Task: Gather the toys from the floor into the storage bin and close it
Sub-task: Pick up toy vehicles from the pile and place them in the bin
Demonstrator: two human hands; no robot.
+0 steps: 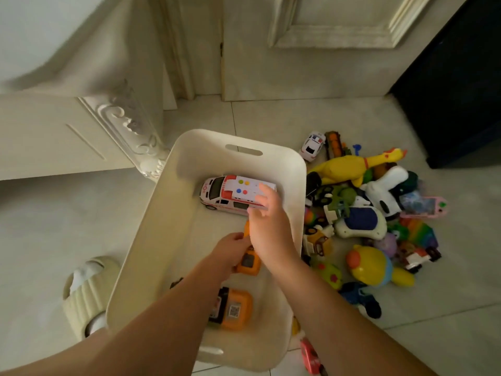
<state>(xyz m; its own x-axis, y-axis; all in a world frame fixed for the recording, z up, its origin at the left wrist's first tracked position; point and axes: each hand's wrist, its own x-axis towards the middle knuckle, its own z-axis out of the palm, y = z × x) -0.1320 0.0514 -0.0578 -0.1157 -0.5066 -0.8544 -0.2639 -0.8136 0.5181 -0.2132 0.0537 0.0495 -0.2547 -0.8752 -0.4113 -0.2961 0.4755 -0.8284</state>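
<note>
A white open storage bin [173, 213] stands on the tiled floor, no lid in view. Inside at its far end lies a white ambulance toy [230, 195]; my right hand [267, 223] rests on its rear, fingers closed around it. My left hand [230, 249] is inside the bin, gripping an orange toy truck [248, 260]. Another orange toy [234, 309] lies near the bin's front. A pile of toys lies on the floor right of the bin: a yellow rubber chicken [349, 165], a yellow duck [371, 264], a white police car [313, 145].
A cream cabinet with carved trim [127, 123] stands left of the bin. A cream slipper on a foot [84, 289] is at the lower left. A dark piece of furniture [455, 85] stands at the right. A pink toy [310, 358] lies by the bin's near corner.
</note>
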